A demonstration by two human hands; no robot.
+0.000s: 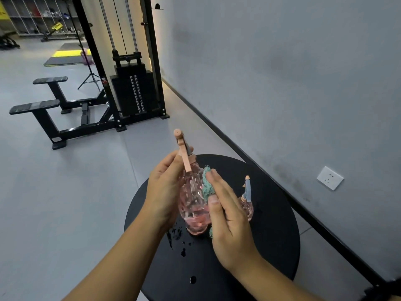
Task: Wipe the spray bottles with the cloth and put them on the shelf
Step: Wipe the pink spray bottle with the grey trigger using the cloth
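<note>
A: What lies nearest the viewer?

B: Two bare forearms reach in over a round black counter (271, 246). The right hand (227, 218) is closest, fingers straight and pressed together, flattening a teal cloth (206, 185) against the side of a clear pink spray bottle (193, 203).

A: And the other grip?

B: The left hand (165, 187) has its fingers curled round the bottle's shoulder, just below the peach trigger head (183, 148). The bottle is held upright, its base at or just above the middle of the counter; I cannot tell if it touches.

A: Anything else there?

B: A second spray bottle (247, 203) stands just behind the right hand, toward the counter's right edge. Water droplets (176, 235) speckle the counter near its left edge. No shelf for the bottles is clearly in view.

A: How should the wipe go?

B: Probably best to keep the left hold firm, turn the bottle against the cloth, and dry the wet base too.
</note>
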